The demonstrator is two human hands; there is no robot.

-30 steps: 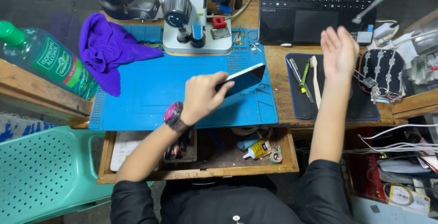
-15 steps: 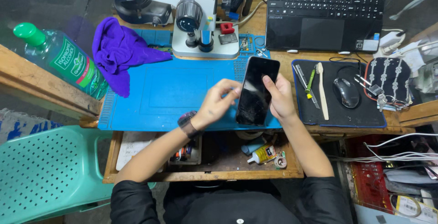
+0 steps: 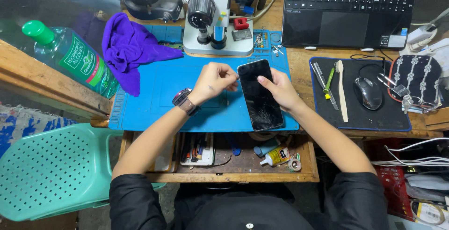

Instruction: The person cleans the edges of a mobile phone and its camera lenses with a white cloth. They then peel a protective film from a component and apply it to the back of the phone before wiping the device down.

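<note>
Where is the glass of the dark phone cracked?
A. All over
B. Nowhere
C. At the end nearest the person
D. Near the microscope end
C: pale crack lines spread only over the lower part of the phone, nearest the person; the upper glass looks smooth.

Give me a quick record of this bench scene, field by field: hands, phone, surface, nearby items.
Left hand: fingertips at the phone's upper left edge
Right hand: grips the phone's right side
Smartphone: dark screen, cracked near the bottom
Surface: blue work mat
Behind: microscope, purple cloth
Right: computer mouse
</note>
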